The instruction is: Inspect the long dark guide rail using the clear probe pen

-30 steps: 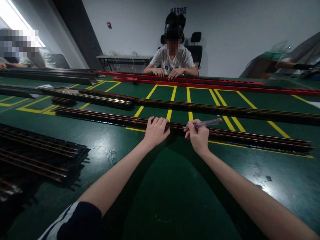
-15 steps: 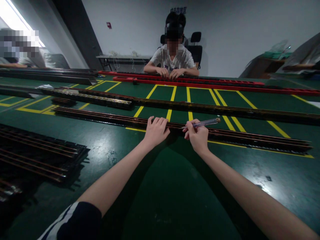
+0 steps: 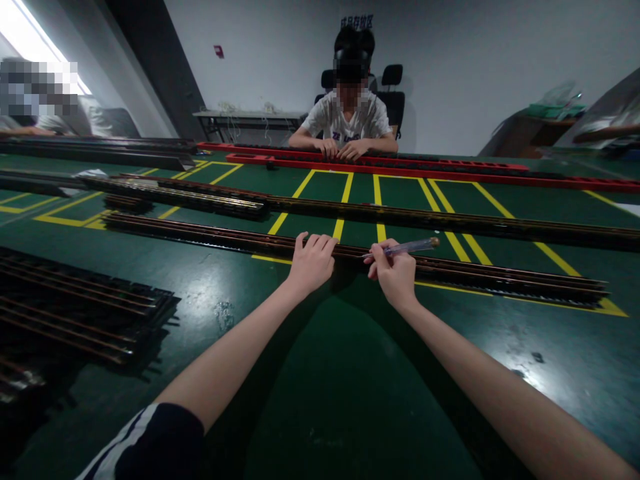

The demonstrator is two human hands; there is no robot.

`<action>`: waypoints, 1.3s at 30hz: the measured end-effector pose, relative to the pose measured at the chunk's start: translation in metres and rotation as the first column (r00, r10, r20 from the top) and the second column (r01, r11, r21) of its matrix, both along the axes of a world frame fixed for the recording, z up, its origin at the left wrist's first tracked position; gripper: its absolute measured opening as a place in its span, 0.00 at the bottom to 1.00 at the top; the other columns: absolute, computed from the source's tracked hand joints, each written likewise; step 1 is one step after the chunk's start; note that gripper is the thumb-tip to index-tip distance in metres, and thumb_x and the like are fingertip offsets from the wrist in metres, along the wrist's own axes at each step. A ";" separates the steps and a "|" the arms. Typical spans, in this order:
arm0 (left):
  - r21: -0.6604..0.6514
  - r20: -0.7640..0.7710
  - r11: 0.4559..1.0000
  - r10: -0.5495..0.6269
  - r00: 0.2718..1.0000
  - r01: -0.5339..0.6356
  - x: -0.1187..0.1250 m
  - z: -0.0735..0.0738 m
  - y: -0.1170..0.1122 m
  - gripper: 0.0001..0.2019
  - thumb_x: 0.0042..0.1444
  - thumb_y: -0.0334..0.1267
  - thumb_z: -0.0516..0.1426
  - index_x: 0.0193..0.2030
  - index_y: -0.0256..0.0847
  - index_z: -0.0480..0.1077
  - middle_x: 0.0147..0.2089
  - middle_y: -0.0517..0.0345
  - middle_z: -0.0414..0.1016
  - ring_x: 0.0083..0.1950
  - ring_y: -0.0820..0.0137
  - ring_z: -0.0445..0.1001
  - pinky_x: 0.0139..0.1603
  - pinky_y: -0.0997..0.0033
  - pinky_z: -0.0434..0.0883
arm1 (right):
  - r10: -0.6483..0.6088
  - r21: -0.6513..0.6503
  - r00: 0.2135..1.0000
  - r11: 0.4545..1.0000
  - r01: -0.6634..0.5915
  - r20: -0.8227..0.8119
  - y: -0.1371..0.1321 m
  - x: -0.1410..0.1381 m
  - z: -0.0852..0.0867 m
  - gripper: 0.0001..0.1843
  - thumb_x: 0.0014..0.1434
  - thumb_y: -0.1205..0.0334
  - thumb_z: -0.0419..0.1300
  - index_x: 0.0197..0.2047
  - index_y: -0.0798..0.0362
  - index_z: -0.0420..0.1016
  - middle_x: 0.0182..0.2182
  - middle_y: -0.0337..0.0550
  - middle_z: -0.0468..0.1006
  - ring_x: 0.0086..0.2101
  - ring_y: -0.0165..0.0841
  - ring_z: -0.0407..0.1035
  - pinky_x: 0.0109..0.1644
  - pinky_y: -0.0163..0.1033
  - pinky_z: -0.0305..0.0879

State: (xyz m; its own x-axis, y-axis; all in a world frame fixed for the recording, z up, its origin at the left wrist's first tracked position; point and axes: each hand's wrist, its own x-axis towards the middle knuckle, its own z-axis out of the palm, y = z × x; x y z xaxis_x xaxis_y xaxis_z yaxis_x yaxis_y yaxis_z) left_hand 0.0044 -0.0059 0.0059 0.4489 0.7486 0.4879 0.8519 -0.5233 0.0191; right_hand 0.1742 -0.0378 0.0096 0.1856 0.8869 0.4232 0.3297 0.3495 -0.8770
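A long dark strip with copper-coloured lines [image 3: 500, 275] lies across the green table before me. My left hand [image 3: 313, 261] is closed over its middle, with bent fingers on the far edge and the thumb side hidden. To the right, my right hand [image 3: 395, 270] pinches a slim screwdriver with a clear handle [image 3: 413, 246]. Its brass-coloured end points up to the right, and its thin tip is down at the strip between my hands. Whether the tip touches the strip, I cannot tell.
Behind it runs another dark strip [image 3: 450, 221]. Several similar strips [image 3: 75, 300] are stacked at the near left. Red rails [image 3: 550, 180] lie along the far side, where a co-worker's hands [image 3: 345, 149] rest. Yellow tape lines [image 3: 345, 200] mark the table.
The strip has slid a little to the left, its right end now further from the tape corner. Both hands stay in nearly the same place.
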 end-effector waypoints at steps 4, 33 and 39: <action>0.011 -0.003 1.000 -0.002 1.000 0.002 0.000 0.001 0.000 0.20 0.57 0.27 0.45 0.53 0.39 0.69 0.53 0.51 0.73 0.55 0.61 0.68 0.61 0.51 0.55 | 0.011 0.009 1.000 1.000 -0.011 0.023 -0.001 -0.001 0.001 0.14 0.59 0.52 0.54 0.29 0.53 0.65 0.22 0.40 0.75 0.16 0.26 0.66 0.19 0.32 0.62; -0.030 0.021 0.999 -0.027 0.999 0.028 -0.003 0.002 0.002 0.20 0.56 0.23 0.45 0.51 0.37 0.69 0.52 0.51 0.74 0.55 0.63 0.69 0.62 0.54 0.56 | -0.092 0.021 0.994 0.995 0.093 -0.060 0.001 0.000 -0.002 0.12 0.58 0.55 0.54 0.26 0.52 0.64 0.18 0.36 0.71 0.14 0.25 0.64 0.17 0.31 0.60; -0.037 0.057 0.998 -0.053 0.997 0.055 -0.007 0.001 0.003 0.18 0.57 0.28 0.47 0.51 0.37 0.69 0.52 0.51 0.74 0.53 0.64 0.69 0.60 0.56 0.57 | -0.014 -0.006 0.995 1.000 0.014 -0.094 0.003 0.003 -0.004 0.12 0.58 0.54 0.55 0.27 0.52 0.63 0.18 0.34 0.70 0.14 0.24 0.64 0.17 0.30 0.59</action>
